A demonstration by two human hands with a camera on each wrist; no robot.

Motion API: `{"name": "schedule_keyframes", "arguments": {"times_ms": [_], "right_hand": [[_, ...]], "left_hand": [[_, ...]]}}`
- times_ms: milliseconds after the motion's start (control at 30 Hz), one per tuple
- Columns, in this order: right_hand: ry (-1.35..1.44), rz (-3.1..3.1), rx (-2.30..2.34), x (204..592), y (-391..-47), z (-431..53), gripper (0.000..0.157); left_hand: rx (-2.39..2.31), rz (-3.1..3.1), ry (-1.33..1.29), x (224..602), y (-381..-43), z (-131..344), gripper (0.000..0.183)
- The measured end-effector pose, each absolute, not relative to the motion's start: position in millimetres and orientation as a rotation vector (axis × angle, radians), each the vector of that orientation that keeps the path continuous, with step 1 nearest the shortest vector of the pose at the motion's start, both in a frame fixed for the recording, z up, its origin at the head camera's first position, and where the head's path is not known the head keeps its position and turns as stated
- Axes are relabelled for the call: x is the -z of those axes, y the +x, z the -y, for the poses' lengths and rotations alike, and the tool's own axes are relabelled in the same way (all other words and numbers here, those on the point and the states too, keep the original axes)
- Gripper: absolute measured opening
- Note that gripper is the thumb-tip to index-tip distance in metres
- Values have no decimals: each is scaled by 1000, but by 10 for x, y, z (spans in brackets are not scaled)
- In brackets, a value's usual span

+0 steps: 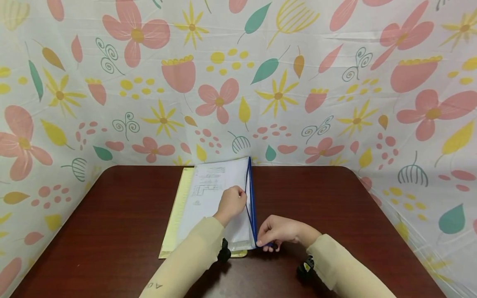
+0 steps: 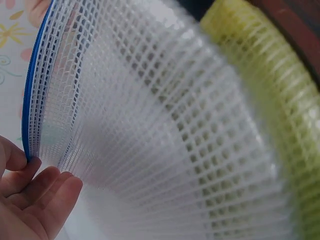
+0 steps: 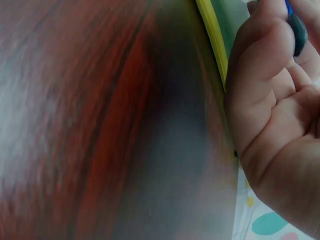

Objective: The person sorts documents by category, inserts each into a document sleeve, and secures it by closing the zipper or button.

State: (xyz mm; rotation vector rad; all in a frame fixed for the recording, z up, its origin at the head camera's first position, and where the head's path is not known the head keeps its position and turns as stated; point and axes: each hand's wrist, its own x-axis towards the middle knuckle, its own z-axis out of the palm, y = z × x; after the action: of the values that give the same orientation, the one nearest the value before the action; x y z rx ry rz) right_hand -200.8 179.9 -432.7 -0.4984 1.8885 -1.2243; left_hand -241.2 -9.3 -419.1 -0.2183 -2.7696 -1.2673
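Observation:
A clear mesh zipper pouch [image 1: 208,207] with a blue zipper edge [image 1: 253,203] lies on the table, a printed sheet showing in it. My left hand [image 1: 232,203] pinches the blue edge about midway along; in the left wrist view the thumb and index finger [image 2: 20,172] hold it while the mesh bows out. At the pouch's near right corner, my right hand [image 1: 279,231] pinches the end of the blue edge. A dark tab with a bit of blue [image 3: 298,32] shows between its fingers in the right wrist view. Beneath lies a yellow mesh pouch [image 1: 173,223].
The dark reddish wooden table [image 1: 316,194] extends to both sides of the pouches. A white cloth with a floral print [image 1: 238,82] hangs behind the table's far edge and along its sides.

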Motion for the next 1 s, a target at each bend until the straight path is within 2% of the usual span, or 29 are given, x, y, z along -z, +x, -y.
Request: {"name": "schedule_keyframes", "arguments": {"times_ms": [333,533,600,767,900,1000], "right_hand": [[-622,-1913,1060,4303,-1955,-1912,21],[-600,-1919,1034,4334,-1927,-1938,19],[-577,-1925,1043,4348,-1924,-1948,18],[-499,-1910,1120,4387,-1929,-1977,17],[-465,-1891,1205,4429,-1931,-1990,17],[-456,-1892,1249,4457,-1921,-1995,17]], "left_hand": [[1204,2818,-220,4293,-2393,-51,18],[1077,2969,-389,4280,-2364,-51,18],[972,3075,-506,4273,-2342,-24,26],[743,3254,-772,4276,-2291,34,65],[637,3342,-851,4286,-2255,52,91],[610,3386,-851,4270,-2226,53,100]]}}
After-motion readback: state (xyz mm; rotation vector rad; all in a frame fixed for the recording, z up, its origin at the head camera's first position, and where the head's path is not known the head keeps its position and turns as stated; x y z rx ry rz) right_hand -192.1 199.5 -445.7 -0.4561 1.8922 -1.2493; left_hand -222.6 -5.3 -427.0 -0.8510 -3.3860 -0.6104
